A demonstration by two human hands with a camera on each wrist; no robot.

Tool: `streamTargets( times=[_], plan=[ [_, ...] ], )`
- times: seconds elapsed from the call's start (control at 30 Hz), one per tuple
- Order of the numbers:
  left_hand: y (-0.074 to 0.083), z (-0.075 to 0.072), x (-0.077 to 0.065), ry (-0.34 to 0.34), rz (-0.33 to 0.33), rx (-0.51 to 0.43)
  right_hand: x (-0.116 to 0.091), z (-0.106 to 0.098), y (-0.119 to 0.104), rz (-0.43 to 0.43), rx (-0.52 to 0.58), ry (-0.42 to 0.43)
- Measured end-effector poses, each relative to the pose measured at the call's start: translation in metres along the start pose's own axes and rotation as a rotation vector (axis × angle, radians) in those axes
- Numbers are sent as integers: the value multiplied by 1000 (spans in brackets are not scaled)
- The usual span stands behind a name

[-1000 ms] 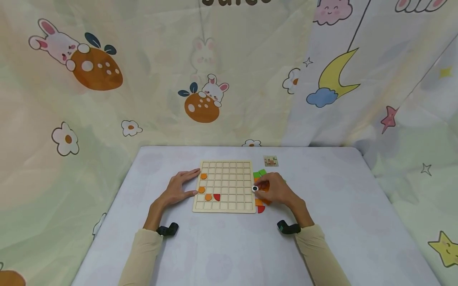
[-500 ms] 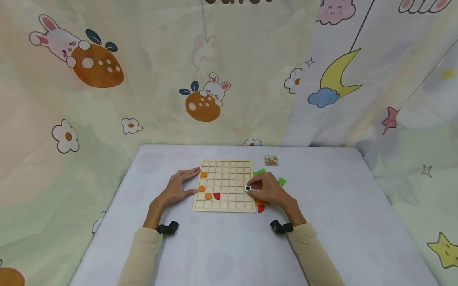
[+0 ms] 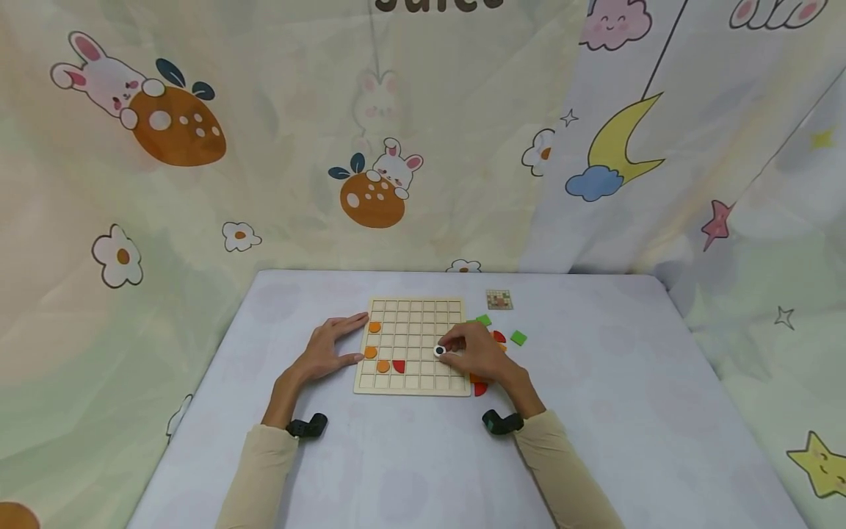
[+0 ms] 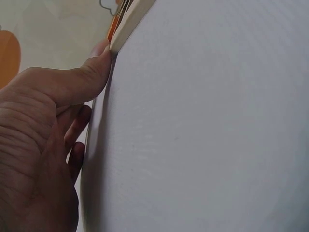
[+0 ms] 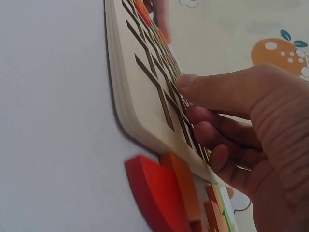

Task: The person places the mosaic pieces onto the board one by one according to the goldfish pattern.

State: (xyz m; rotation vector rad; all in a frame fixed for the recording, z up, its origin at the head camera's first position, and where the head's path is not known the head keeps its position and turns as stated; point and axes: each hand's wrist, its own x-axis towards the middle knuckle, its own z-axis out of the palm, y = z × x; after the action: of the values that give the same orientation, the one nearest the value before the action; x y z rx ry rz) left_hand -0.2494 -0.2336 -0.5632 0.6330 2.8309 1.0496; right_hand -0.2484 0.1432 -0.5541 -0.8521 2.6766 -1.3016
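A pale wooden grid board lies on the table. My left hand rests at its left edge, fingers stretched out and thumb apart; in the left wrist view the thumb touches the board's side. Over the right part of the grid, my right hand pinches a small white disc with a black centre. In the right wrist view the hand hides that disc. Several orange discs sit in cells at the left, with a red quarter-circle piece beside the lowest one.
Along the board's right edge lie loose pieces, among them a red quarter-circle and an orange block, some hidden by my right hand. Green squares lie farther right and behind. A small patterned card is near the table's back edge.
My right hand has carried the white disc leftward, from the board's right edge to over the grid. More loose pieces show behind it. The left hand stays in place.
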Motion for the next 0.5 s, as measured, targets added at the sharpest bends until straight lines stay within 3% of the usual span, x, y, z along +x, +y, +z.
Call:
streamTargets(
  times=[0.5],
  plan=[
    [0,1,1,-9,-24,1,20,25,-19,9,-23,-30]
  ],
)
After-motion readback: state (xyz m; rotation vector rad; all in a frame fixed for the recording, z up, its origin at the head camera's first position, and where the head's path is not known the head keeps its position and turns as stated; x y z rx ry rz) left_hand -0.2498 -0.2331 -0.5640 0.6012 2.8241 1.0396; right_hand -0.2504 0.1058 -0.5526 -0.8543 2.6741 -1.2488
